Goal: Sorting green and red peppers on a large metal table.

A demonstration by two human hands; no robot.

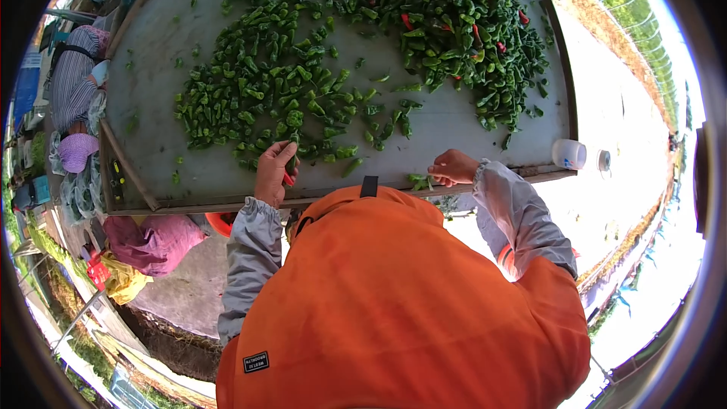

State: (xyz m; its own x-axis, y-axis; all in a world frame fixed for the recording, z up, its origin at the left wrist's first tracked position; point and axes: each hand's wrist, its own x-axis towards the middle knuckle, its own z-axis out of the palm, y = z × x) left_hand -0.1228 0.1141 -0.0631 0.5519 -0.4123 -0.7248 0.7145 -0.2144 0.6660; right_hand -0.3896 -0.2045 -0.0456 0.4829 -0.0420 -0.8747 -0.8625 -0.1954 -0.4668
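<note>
My left hand is at the near edge of the table, its fingers closed around peppers. A green pepper shows between thumb and fingers, and the red tip of another sticks out below. Loosely spread green peppers lie just beyond that hand. Further right, my right hand hovers by the table edge with bent fingers, next to a small cluster of green pieces. Whether it pinches anything is too small to tell. A dense heap of green peppers with some red ones covers the far right.
Wooden rims border the grey tabletop. A white plastic container sits at the right corner, a yellow-and-black tool at the left one. Another person in striped clothing is beyond the left side, near clear plastic bags. A pink sack lies below.
</note>
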